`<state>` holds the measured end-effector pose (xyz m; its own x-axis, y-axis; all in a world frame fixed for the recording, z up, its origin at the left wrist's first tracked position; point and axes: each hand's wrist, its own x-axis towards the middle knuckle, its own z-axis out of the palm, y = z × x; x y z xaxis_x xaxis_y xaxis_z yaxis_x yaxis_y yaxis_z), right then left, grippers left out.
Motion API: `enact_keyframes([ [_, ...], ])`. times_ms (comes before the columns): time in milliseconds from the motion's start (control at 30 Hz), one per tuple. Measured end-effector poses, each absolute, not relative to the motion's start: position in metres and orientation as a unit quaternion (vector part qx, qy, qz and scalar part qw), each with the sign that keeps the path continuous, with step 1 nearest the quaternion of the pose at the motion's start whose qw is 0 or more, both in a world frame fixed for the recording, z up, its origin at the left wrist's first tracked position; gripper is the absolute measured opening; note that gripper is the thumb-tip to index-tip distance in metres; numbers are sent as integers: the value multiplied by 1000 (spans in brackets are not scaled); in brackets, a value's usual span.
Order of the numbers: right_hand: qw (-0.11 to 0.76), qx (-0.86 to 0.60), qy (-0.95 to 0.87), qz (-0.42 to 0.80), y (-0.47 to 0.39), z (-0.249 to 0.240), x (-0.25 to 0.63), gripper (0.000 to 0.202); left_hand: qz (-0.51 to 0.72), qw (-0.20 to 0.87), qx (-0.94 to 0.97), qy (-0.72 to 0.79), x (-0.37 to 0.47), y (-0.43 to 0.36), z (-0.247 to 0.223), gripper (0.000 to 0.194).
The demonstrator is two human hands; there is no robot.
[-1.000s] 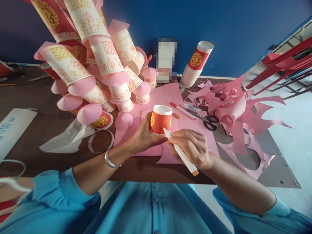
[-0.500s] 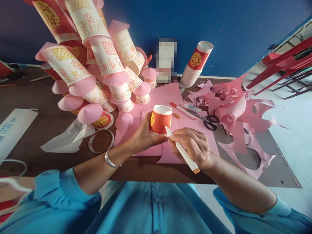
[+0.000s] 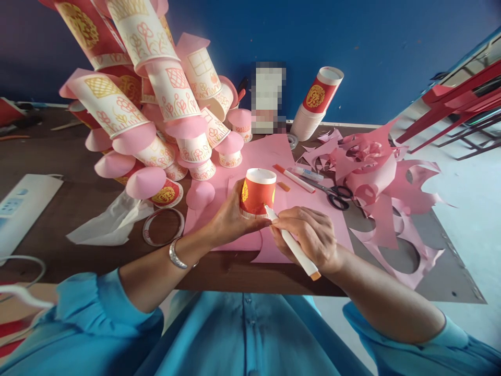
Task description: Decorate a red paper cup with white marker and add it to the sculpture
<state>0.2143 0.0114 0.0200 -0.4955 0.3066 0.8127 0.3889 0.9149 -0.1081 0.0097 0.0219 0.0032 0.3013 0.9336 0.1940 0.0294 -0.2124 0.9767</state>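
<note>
My left hand (image 3: 230, 214) is closed around the left side of a short red paper cup (image 3: 258, 194) with a white rim and gold emblems, held above pink paper. In my right hand (image 3: 307, 235) is a white marker (image 3: 295, 249) with an orange end, gripped like a pen. Its tip meets the lower right side of the cup, or is very close to it. A loose orange cap (image 3: 284, 186) and a second marker with a red cap (image 3: 298, 180) lie on the pink paper (image 3: 274, 151) behind the cup.
A tower of decorated paper cups (image 3: 172, 86) with pink cones rises at the back left. Cup stack (image 3: 313, 107) stands by the blue wall. Scissors (image 3: 338, 197) and pink paper scraps (image 3: 371, 156) lie right. A cut cup ring (image 3: 163, 227) and white plastic bag (image 3: 111, 219) sit left.
The marker tip has shifted very slightly down along the cup's lower side. Both hands keep their hold, and the view has moved by a few pixels.
</note>
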Motion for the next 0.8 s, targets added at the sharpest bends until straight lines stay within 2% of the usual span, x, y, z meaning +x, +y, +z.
enact_keyframes([
  [300,449,-202,-869,-37,11,20,214,13,456,495,624,397,14,22,9,64],
  [567,462,-198,-864,-32,8,18,214,14,442,481,639,407,12,21,10,45],
  [800,471,-188,-861,-35,10,18,214,12,444,484,626,420,11,19,7,66],
])
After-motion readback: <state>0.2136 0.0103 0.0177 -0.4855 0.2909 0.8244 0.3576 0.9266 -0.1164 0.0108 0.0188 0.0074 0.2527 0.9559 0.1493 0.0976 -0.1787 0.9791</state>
